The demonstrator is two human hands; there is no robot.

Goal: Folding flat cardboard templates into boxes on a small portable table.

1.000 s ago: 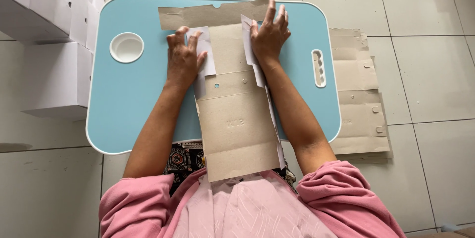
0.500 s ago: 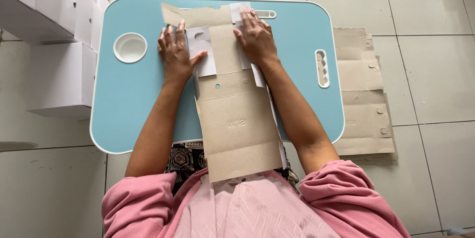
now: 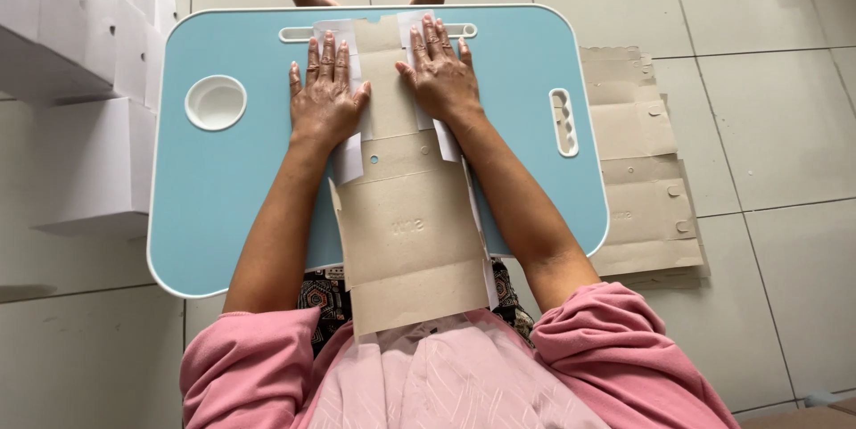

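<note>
the flat cardboard blank [image 3: 406, 206] is being pressed onto the blue table [image 3: 223, 188] by the left hand [image 3: 325, 94] and right hand [image 3: 441, 77], both flat, fingers extended, nothing gripped.

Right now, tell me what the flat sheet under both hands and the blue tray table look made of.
Flat sheet: probably thin cardboard, matte grey-brown face, white on the folded side flaps, with creases and punched holes. Blue tray table: looks like smooth painted board or plastic, faint sheen, white rim; uncertain which. The left hand and right hand press it flat.
</note>
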